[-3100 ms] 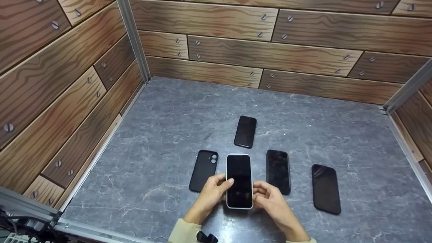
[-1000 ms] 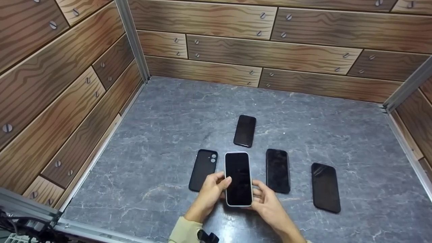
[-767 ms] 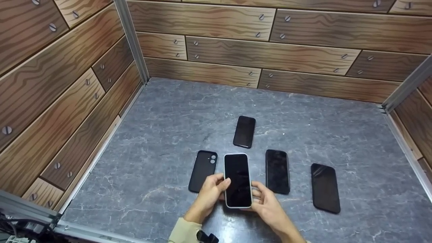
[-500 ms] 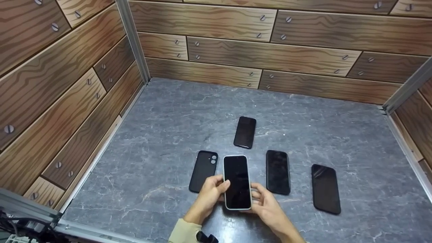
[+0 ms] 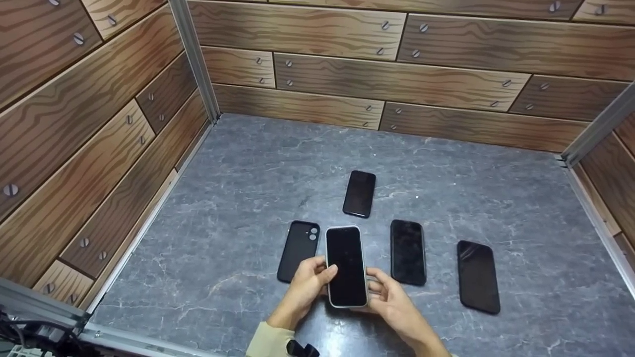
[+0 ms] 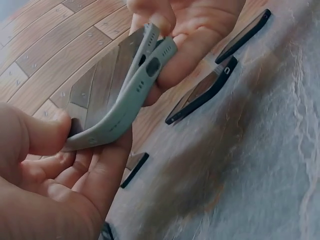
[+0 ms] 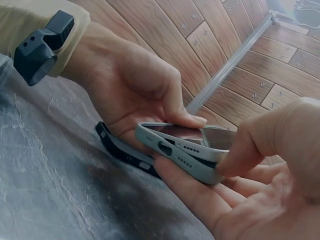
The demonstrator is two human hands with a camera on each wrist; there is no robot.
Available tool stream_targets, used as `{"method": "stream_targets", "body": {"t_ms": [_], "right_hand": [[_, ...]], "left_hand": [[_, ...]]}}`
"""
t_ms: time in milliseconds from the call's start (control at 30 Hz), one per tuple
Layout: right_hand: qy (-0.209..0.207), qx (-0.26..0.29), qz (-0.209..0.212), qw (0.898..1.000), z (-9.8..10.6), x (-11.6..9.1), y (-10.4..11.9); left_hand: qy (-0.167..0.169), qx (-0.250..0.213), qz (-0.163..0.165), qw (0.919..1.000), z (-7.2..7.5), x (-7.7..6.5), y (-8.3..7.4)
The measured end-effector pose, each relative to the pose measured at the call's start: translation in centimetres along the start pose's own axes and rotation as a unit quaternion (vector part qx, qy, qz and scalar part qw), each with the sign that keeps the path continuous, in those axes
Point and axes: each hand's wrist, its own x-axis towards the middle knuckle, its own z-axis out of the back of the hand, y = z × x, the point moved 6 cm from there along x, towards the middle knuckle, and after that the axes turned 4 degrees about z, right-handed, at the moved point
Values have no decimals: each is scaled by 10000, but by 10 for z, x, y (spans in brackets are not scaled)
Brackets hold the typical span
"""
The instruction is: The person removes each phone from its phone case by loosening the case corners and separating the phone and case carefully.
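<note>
Wood-print panels (image 5: 317, 29) with drawn screws wall in a grey marbled tabletop (image 5: 223, 198), and a metal post (image 5: 196, 59) stands at the far left corner. Near the front edge, a phone (image 5: 347, 265) is held screen up above the surface, between both hands. Its pale green case (image 6: 132, 107) is partly off: at the bottom end a gap shows between phone and case. The left hand (image 5: 305, 287) pinches the left side, thumb on the screen and fingers curled beneath. The right hand (image 5: 394, 302) grips the lower right corner, its thumb at the gap, its fingers bent under the case. A black case (image 5: 297, 253) lies just beside the left hand; a far dark phone (image 5: 359, 193) lies beyond the held one, and a near dark phone (image 5: 408, 253) and an outer dark phone (image 5: 478, 276) lie to the right
</note>
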Motion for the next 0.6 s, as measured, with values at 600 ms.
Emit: {"method": "stream_targets", "body": {"t_ms": [600], "right_hand": [[-730,-866,-71,9935,6,-1,4]], "left_hand": [[-134,165,-83,9997,1,0,4]]}}
